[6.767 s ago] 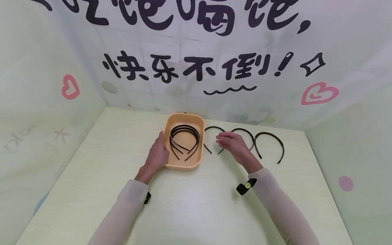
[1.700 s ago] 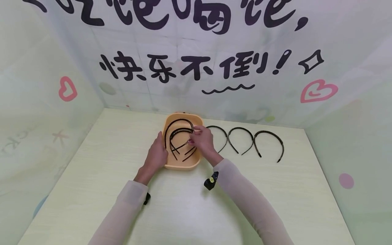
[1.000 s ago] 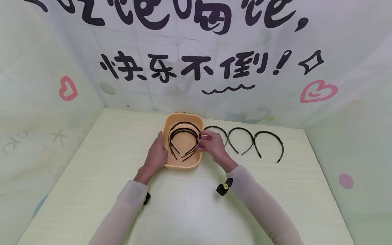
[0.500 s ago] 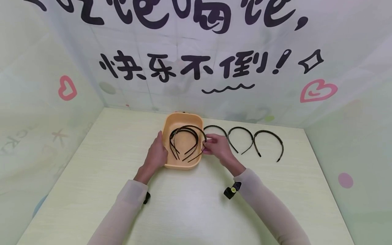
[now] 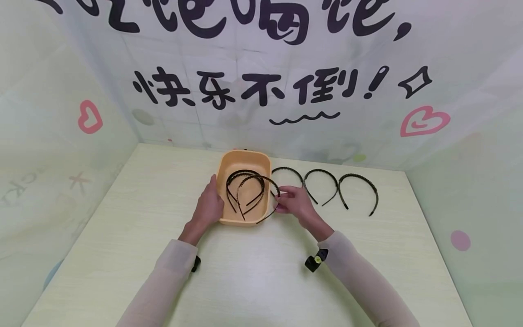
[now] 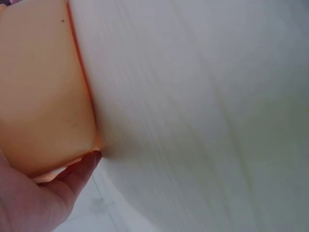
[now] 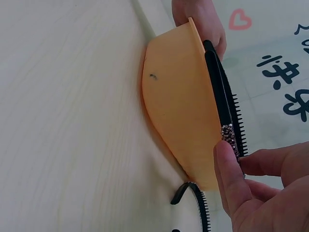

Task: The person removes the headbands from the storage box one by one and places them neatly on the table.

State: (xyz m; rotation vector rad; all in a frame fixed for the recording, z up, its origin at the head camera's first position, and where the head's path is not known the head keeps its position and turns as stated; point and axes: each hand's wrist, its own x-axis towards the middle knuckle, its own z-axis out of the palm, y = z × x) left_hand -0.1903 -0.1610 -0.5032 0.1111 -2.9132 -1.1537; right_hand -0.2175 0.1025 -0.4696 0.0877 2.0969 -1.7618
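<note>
worktop: pale, faintly grained, beneath the fingers | back wall: whitish, beyond the fingers, dark Chinese lettering, pink heart | left wall: pale, left of the fingers, heart outline | right wall: pale green, right of them, purple spot | light: soft, sheen nearside of fingers

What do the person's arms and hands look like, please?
The left sleeve and right sleeve are long and pale pinkish-grey. The left hand and right hand are ungloved. The left wrist device, partly hidden, is black; the right wrist device is black with a yellow spot.
</note>
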